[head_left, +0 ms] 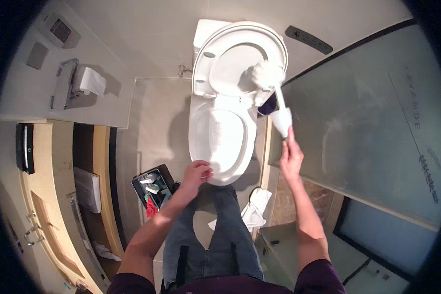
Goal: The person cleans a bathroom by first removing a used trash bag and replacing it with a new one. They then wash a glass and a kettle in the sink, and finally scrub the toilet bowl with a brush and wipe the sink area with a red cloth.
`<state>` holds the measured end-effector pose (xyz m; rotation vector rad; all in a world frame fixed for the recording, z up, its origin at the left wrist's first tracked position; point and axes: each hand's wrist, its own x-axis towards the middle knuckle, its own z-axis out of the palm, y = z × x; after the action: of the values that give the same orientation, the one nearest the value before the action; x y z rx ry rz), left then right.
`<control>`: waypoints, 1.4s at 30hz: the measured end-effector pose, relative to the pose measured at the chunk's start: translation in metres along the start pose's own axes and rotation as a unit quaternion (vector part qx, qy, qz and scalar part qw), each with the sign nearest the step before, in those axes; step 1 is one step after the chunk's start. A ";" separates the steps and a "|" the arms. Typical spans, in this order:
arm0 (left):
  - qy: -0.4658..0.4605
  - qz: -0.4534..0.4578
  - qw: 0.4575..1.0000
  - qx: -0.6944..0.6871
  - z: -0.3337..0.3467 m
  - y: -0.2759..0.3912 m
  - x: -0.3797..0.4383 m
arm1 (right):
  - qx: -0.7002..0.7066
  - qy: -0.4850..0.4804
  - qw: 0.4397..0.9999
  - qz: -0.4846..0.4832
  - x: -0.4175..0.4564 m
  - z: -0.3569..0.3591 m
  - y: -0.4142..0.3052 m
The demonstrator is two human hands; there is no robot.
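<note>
My right hand (292, 158) grips the dark lower end of a toilet brush by its handle, just below a white cone-shaped part (282, 121). The white bristled head (267, 75) of the brush is raised in front of the upturned toilet seat (203, 66), near its right side; I cannot tell whether it touches. Behind the seat stands the raised lid (239, 60). Below lies the white toilet bowl (251, 147), uncovered. My left hand (198, 174) hovers at the bowl's front left rim with loosely bent fingers and nothing in them.
A dark caddy (167, 171) with bottles and a red cloth (151, 209) sits on the floor at left. White cloth (257, 207) lies right of my legs. A dark blue bin (268, 106) stands beside the toilet. Frosted glass (360, 121) rises at right; a paper roll (92, 81) hangs left.
</note>
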<state>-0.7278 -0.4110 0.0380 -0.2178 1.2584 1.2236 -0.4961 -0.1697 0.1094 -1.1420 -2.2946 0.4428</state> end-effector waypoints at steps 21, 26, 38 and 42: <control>0.086 -0.002 0.995 -0.055 0.052 -0.011 0.034 | -0.211 -0.346 0.862 -0.305 0.154 0.125 0.031; 0.091 0.005 0.995 -0.046 0.038 -0.010 0.050 | -0.178 -0.365 0.901 -0.155 0.089 0.132 0.103; 0.061 0.262 0.959 0.087 0.119 0.210 0.072 | 0.006 -0.233 0.961 0.148 0.114 -0.086 0.069; -0.006 0.334 0.933 0.131 0.143 0.295 0.077 | 0.139 -0.162 0.973 0.083 0.122 -0.111 0.047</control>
<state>-0.8872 -0.1445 0.1683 0.4527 1.5271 1.5965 -0.4618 -0.0380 0.2133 -1.1918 -2.3134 1.0494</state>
